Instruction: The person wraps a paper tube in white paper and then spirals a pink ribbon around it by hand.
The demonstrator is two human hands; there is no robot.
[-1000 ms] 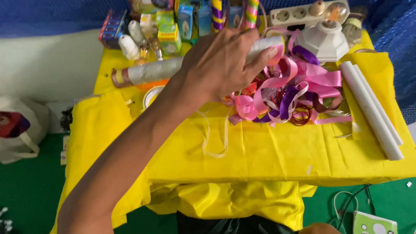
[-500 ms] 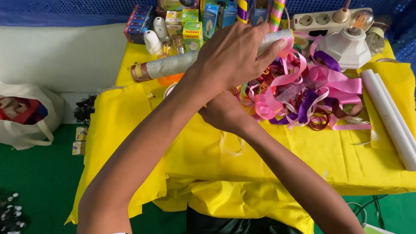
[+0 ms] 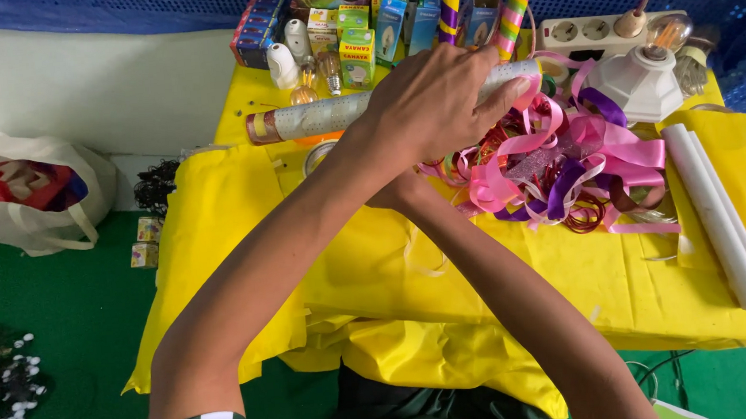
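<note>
Left hand [image 3: 435,98] clamps over patterned wrap roll [image 3: 330,113] lying along counter's far edge, pinning it flat. Right hand [image 3: 403,191] sits beneath, grip hidden, beside ribbon tangle [image 3: 555,160].

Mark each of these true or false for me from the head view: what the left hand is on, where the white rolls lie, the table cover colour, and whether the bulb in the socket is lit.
1. The left hand grips a long silvery dotted roll. True.
2. Two white paper rolls lie on the table's left side. False: they lie on the right side, beside the heap of pink and purple curled ribbons.
3. The table wears a yellow plastic cover. True.
4. The right hand rests in plain sight on the ribbons. False: it is hidden under the left hand.
5. The clear glass bulb is lit. False: it is dark.
</note>
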